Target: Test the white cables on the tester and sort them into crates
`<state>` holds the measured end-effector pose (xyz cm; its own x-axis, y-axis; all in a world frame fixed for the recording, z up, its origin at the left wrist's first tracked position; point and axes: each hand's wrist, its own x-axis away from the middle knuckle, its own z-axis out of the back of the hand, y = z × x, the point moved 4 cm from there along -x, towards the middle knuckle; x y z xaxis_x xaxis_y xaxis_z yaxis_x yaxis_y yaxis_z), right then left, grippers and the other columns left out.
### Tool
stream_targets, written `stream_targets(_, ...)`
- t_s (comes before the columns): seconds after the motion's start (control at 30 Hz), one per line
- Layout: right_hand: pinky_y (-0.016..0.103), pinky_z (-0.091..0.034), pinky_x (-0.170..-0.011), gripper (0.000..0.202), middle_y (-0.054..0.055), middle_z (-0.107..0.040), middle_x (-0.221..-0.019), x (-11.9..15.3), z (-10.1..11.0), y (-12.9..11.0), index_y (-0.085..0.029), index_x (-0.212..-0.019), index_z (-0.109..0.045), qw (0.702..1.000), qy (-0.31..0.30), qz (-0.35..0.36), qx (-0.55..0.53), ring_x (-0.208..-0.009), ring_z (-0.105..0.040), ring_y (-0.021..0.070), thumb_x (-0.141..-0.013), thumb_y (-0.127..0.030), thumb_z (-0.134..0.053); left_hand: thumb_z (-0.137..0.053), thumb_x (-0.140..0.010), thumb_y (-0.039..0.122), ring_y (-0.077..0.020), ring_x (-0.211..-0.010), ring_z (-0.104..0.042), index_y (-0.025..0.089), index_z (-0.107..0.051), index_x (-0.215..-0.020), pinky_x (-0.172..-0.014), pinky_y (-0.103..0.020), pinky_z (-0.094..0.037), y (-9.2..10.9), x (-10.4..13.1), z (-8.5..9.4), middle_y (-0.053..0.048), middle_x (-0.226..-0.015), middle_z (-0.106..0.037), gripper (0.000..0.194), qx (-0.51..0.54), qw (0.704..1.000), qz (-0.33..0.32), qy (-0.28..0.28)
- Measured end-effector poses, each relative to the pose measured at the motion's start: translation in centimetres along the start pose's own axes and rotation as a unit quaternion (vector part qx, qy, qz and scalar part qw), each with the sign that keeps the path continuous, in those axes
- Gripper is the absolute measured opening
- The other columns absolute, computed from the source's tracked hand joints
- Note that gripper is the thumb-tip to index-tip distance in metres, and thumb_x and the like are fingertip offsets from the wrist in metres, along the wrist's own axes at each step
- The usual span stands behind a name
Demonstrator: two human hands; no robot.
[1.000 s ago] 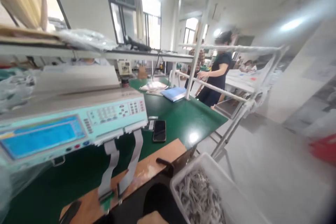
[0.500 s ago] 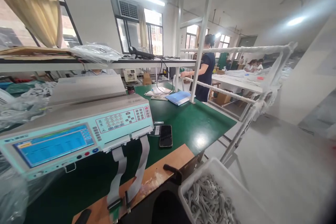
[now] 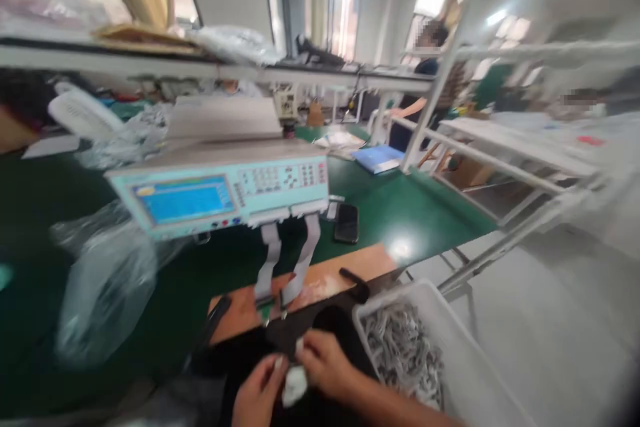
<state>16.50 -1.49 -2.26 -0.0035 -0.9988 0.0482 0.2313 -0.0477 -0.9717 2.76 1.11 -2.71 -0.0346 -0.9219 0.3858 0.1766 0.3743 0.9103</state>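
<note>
Low in the view, over my dark-clothed lap, my left hand (image 3: pixel 257 392) and my right hand (image 3: pixel 324 363) are close together with bent fingers. Between them is a small white bundle (image 3: pixel 295 385), blurred, its exact kind unclear. Both hands pinch at it, the right one at a white end sticking up. Just beyond the hands, two flat grey ribbon cables (image 3: pixel 301 267) hang from a light-blue tester with a lit screen (image 3: pixel 187 200) to connectors on a wooden board (image 3: pixel 367 260). To the right of my right hand stands a white bin (image 3: pixel 463 360) holding many coiled grey cables (image 3: pixel 405 353).
A phone (image 3: pixel 347 223) and a blue folder (image 3: pixel 379 159) lie on the green tabletop (image 3: pixel 430 207). Clear plastic bags (image 3: pixel 107 293) are left of the tester. A shelf (image 3: pixel 240 72) crosses above. A person (image 3: pixel 417 103) stands behind the white frame (image 3: pixel 505 153).
My view has swung left and down, so the tester and bin sit differently in it. Both my hands have come into view at the bottom, with the white bundle between them.
</note>
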Motion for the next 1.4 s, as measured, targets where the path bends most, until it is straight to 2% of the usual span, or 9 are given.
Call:
stream_targets(0.1, 0.022, -0.038, -0.055, 0.024, -0.003, -0.052, -0.061, -1.4, -0.3, 1.0, -0.016, -0.068, -0.058, 0.992, 0.063, -0.039, -0.105, -0.058, -0.046, 0.0102, -0.077, -0.037, -0.054, -0.072, -0.061, 0.037, -0.016, -0.064, -0.059, 0.018, -0.067, -0.077, -0.055, -0.021, -0.046, -1.0, -0.2, 0.1, -0.001, -0.071, -0.065, 0.026, 0.064, 0.997, -0.027, -0.016)
stream_targets(0.23, 0.021, -0.035, -0.05, 0.026, -0.003, -0.051, -0.056, -3.2, -1.4, 2.0, -0.016, -0.065, -0.059, 0.983, 0.041, -0.084, -0.157, -0.052, -0.043, 0.0094, -0.073, -0.041, -0.058, -0.072, -0.062, 0.036, -0.0106, -0.054, -0.053, 0.013, -0.066, -0.08, -0.044, -0.019, -0.04, -1.8, -0.8, -0.3, -0.001, -0.067, -0.062, 0.03, 0.209, 0.978, 0.014, -0.019)
stream_targets(0.37, 0.022, -0.036, -0.05, 0.028, -0.002, -0.052, -0.057, -4.0, -1.9, 2.0, -0.016, -0.066, -0.06, 0.982, 0.039, -0.083, -0.164, -0.052, -0.044, 0.0102, -0.07, -0.044, -0.059, -0.074, -0.059, 0.033, -0.0095, -0.055, -0.053, 0.011, -0.068, -0.082, -0.044, -0.018, -0.04, -1.5, -1.1, -0.1, -0.002, -0.07, -0.063, 0.031, 0.268, 0.963, 0.032, -0.017)
stream_targets(0.77, 0.023, -0.036, -0.052, 0.027, -0.003, -0.053, -0.056, -4.4, -1.5, 1.4, -0.016, -0.066, -0.061, 0.983, 0.045, -0.08, -0.159, -0.051, -0.044, 0.0101, -0.069, -0.043, -0.061, -0.067, -0.067, 0.036, -0.0084, -0.05, -0.048, 0.012, -0.066, -0.072, -0.046, -0.018, -0.039, -1.4, -2.2, 0.8, 0.0, -0.06, -0.058, 0.025, 0.195, 0.98, -0.004, -0.047)
stream_targets(0.87, 0.023, -0.032, -0.049, 0.029, -0.003, -0.05, -0.052, -4.5, -1.6, 1.1, -0.015, -0.061, -0.06, 0.98, 0.031, -0.096, -0.172, -0.048, -0.04, 0.0086, -0.069, -0.043, -0.062, -0.066, -0.069, 0.036, -0.0091, -0.049, -0.048, 0.012, -0.064, -0.066, -0.047, -0.018, -0.038, -0.7, -2.6, 1.7, 0.0, -0.056, -0.056, 0.024, 0.133, 0.986, -0.031, -0.093)
stream_targets(1.0, 0.022, -0.026, -0.045, 0.028, -0.005, -0.043, -0.046, -4.7, -2.2, 1.1, -0.015, -0.06, -0.058, 0.955, 0.036, -0.152, -0.253, -0.043, -0.032, 0.0069, -0.066, -0.042, -0.065, -0.059, -0.074, 0.036, -0.0106, -0.053, -0.048, 0.013, -0.064, -0.064, -0.051, -0.019, -0.038, 0.2, -3.3, 2.4, -0.001, -0.057, -0.056, 0.025, 0.082, 0.982, -0.061, -0.157)
stream_targets(1.13, 0.022, -0.023, -0.044, 0.026, -0.007, -0.04, -0.044, -4.9, -2.4, 0.7, -0.015, -0.06, -0.058, 0.943, 0.044, -0.171, -0.281, -0.042, -0.029, 0.006, -0.063, -0.04, -0.066, -0.059, -0.074, 0.031, -0.0112, -0.062, -0.05, 0.013, -0.062, -0.06, -0.058, -0.019, -0.037, 0.2, -3.9, 2.3, -0.001, -0.065, -0.057, 0.022, 0.11, 0.985, -0.086, -0.103)
stream_targets(1.27, 0.023, -0.027, -0.048, 0.027, -0.003, -0.049, -0.051, -5.2, -1.9, 0.4, -0.014, -0.061, -0.061, 0.958, 0.013, -0.166, -0.233, -0.046, -0.036, 0.0069, -0.063, -0.04, -0.066, -0.057, -0.074, 0.03, -0.0097, -0.055, -0.045, 0.013, -0.058, -0.056, -0.055, -0.019, -0.034, 0.0, -4.0, 1.6, 0.002, -0.056, -0.051, 0.025, 0.125, 0.985, -0.098, -0.062)
stream_targets(1.4, 0.023, -0.028, -0.05, 0.028, -0.003, -0.049, -0.05, -5.6, -1.5, 0.8, -0.014, -0.06, -0.062, 0.967, 0.011, -0.158, -0.201, -0.048, -0.038, 0.0078, -0.065, -0.041, -0.065, -0.057, -0.074, 0.031, -0.0094, -0.052, -0.043, 0.013, -0.057, -0.055, -0.055, -0.02, -0.033, 0.0, -3.9, 1.2, 0.003, -0.052, -0.049, 0.026, 0.142, 0.984, -0.096, -0.044)
